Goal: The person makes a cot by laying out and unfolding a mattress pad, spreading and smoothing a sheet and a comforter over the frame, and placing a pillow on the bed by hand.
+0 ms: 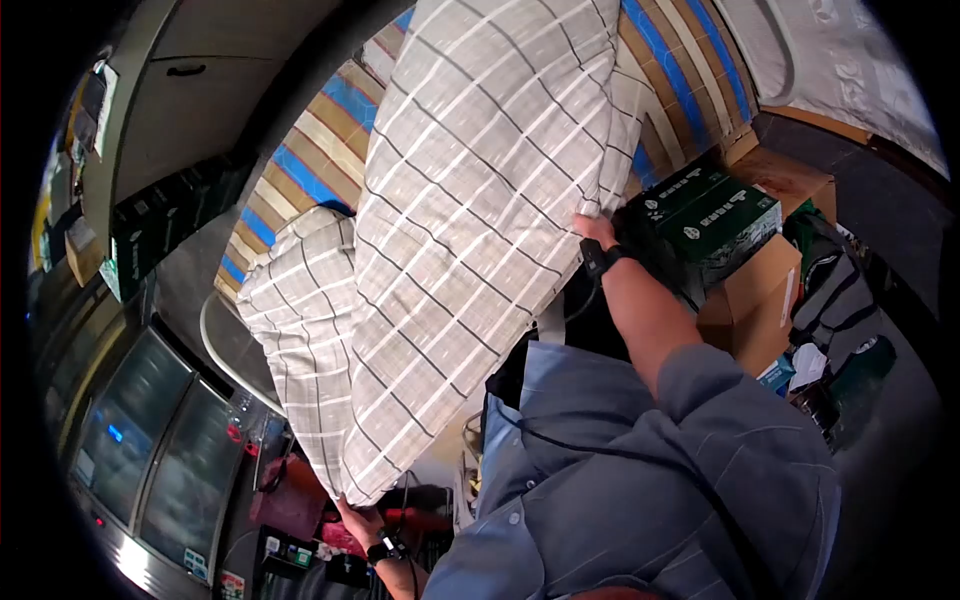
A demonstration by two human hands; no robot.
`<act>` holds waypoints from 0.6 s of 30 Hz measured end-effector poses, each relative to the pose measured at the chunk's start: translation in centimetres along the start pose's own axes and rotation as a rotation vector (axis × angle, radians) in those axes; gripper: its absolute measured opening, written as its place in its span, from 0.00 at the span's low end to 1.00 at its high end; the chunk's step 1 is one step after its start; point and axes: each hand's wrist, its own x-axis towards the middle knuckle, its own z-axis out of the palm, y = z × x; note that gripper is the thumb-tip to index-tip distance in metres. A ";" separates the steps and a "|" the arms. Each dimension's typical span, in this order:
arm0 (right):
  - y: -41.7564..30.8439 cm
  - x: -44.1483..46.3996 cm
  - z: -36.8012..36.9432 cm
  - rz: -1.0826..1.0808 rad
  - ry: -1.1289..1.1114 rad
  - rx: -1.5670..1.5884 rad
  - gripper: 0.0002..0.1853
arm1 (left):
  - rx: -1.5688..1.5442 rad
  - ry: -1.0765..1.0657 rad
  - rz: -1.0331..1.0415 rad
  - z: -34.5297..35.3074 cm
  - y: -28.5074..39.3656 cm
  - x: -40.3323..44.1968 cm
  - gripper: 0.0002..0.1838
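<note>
A cream quilt point(470, 200) with a white and dark grid pattern stretches up the middle of the view, partly folded over at its left side. My right hand point(597, 229) is closed on its right edge, with a dark band on the wrist. At the quilt's lower corner, my left hand point(359, 524) grips the fabric, and its wrist carries a dark device. The quilt hides some of the left fingers. Beneath it lies a striped bed surface point(315, 150) in blue, tan and cream, showing on both sides.
Green printed boxes point(715, 215) and an open cardboard box point(755, 300) stand close by my right arm. A glass-door cabinet point(150, 430) is at the lower left, near a red bag point(290, 495). A grey cupboard point(200, 90) rises at the upper left.
</note>
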 end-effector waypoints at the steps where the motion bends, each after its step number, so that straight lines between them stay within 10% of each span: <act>1: 1.5 1.1 1.5 -0.012 0.021 0.066 0.44 | 0.066 0.009 -0.046 -2.0 0.2 1.2 0.25; 10: 1.3 -1.1 1.4 0.129 0.223 -0.484 0.35 | -0.072 0.025 -0.021 -2.9 -1.9 2.4 0.22; 14: 4.5 1.3 1.8 -0.047 -0.061 0.138 0.31 | -0.110 0.021 0.018 -2.0 -1.9 1.3 0.21; 15: 1.4 -2.4 1.5 0.268 -0.155 0.477 0.30 | -0.125 0.046 0.020 -0.7 -1.7 0.4 0.21; 18: -0.1 -1.1 1.4 0.223 -0.485 0.908 0.28 | -0.145 0.054 0.030 -0.7 -2.0 0.4 0.20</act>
